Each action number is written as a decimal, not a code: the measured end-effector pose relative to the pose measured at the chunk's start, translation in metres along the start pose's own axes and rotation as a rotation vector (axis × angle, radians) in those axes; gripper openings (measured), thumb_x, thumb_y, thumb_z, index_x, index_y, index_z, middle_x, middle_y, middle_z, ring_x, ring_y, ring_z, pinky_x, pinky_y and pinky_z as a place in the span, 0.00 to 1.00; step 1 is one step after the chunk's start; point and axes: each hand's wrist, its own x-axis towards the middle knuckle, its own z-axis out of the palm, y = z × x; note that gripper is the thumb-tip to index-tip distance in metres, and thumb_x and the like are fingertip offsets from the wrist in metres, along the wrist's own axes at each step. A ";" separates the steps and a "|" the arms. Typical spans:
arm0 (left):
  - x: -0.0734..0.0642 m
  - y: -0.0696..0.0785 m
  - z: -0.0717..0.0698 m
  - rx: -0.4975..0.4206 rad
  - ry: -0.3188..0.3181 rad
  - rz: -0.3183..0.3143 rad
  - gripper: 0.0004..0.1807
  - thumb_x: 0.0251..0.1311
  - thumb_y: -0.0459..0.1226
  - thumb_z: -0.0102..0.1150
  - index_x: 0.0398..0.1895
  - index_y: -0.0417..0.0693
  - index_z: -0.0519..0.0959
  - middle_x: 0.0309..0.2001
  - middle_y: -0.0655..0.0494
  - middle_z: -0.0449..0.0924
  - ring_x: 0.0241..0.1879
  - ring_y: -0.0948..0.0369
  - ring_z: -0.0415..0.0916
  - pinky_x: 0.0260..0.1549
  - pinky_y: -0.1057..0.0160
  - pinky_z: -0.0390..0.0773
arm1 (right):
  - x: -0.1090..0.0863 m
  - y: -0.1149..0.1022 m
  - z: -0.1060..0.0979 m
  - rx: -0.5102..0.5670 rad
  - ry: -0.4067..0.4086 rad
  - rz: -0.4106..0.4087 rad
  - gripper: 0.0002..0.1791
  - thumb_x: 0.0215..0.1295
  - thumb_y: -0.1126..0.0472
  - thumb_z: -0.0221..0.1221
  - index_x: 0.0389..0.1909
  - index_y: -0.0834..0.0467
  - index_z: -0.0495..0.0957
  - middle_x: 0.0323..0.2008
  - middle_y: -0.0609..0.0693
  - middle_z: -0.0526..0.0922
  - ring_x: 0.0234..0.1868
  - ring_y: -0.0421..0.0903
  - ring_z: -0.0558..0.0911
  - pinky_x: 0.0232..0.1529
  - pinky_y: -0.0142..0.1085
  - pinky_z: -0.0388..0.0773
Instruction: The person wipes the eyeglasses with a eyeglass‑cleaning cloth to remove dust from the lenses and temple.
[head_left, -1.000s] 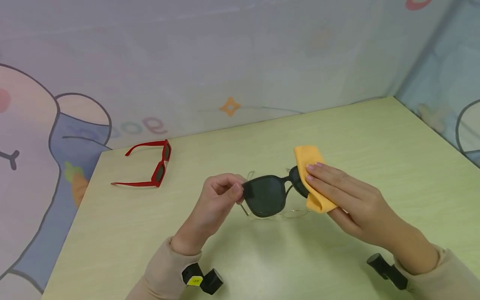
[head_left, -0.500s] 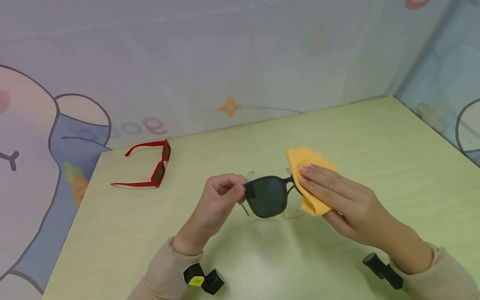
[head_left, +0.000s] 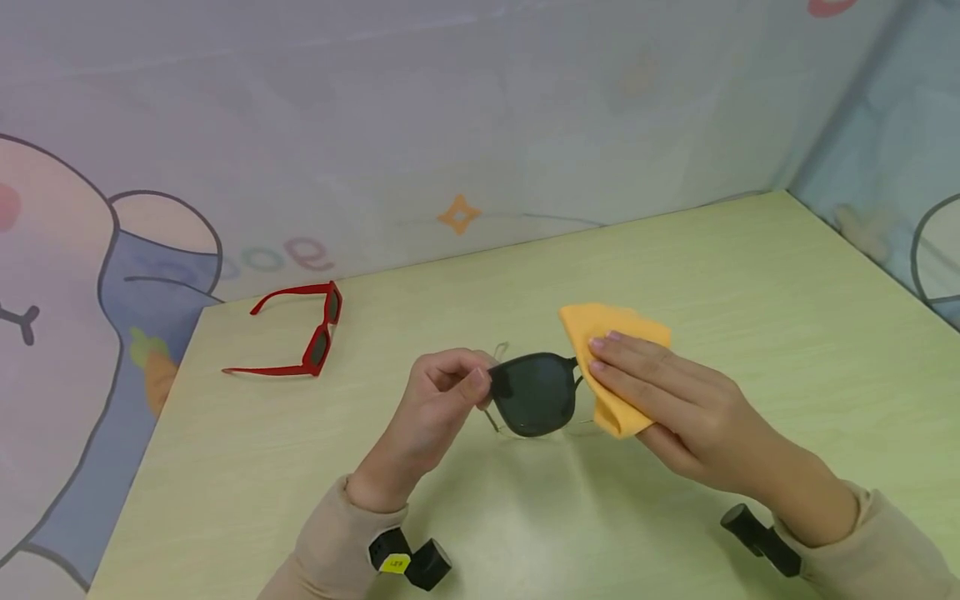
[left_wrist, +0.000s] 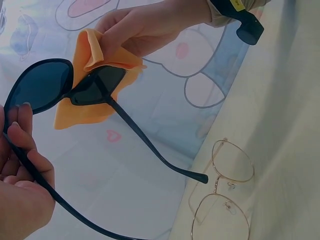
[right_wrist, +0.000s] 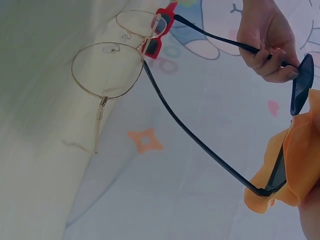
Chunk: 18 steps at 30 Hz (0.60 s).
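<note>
Black sunglasses (head_left: 534, 395) with dark lenses are held up over the table, arms unfolded. My left hand (head_left: 427, 408) pinches them at the hinge on the left side, and in the left wrist view its fingers (left_wrist: 30, 165) curl round that temple arm. A yellow-orange cleaning cloth (head_left: 611, 333) wraps the right-hand lens, covering it in the head view. My right hand (head_left: 690, 408) pinches the cloth over this lens, fingers on the front and thumb behind. From the left wrist view, part of the covered lens (left_wrist: 97, 87) shows from the back.
Thin gold-rimmed eyeglasses (right_wrist: 107, 70) lie on the table (head_left: 300, 467) below the sunglasses, partly hidden in the head view. Red sunglasses (head_left: 318, 346) lie unfolded at the back left. A printed backdrop (head_left: 525, 108) rises along the table's rear edge.
My right hand has slid the cloth left and slightly down across the right-hand lens, which is now fully covered in the head view. The left hand has barely moved.
</note>
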 end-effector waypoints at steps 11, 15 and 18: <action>-0.001 0.002 0.000 0.006 0.008 -0.013 0.06 0.54 0.49 0.64 0.29 0.61 0.83 0.27 0.66 0.77 0.31 0.65 0.69 0.37 0.65 0.68 | 0.001 0.000 0.001 0.007 -0.005 -0.011 0.17 0.71 0.63 0.46 0.48 0.71 0.77 0.53 0.61 0.77 0.61 0.48 0.71 0.60 0.36 0.65; -0.001 0.003 0.001 0.014 -0.003 -0.013 0.06 0.54 0.49 0.63 0.28 0.60 0.83 0.27 0.65 0.76 0.30 0.65 0.69 0.37 0.64 0.68 | 0.000 0.001 0.000 -0.015 0.002 -0.003 0.17 0.71 0.64 0.45 0.46 0.71 0.78 0.50 0.62 0.79 0.60 0.47 0.72 0.60 0.35 0.66; -0.001 0.003 0.001 0.016 -0.006 -0.006 0.06 0.54 0.49 0.63 0.28 0.60 0.83 0.26 0.65 0.75 0.30 0.65 0.68 0.36 0.64 0.68 | -0.003 0.003 -0.001 -0.034 0.007 0.014 0.17 0.71 0.63 0.45 0.45 0.71 0.78 0.48 0.62 0.80 0.60 0.46 0.72 0.60 0.35 0.65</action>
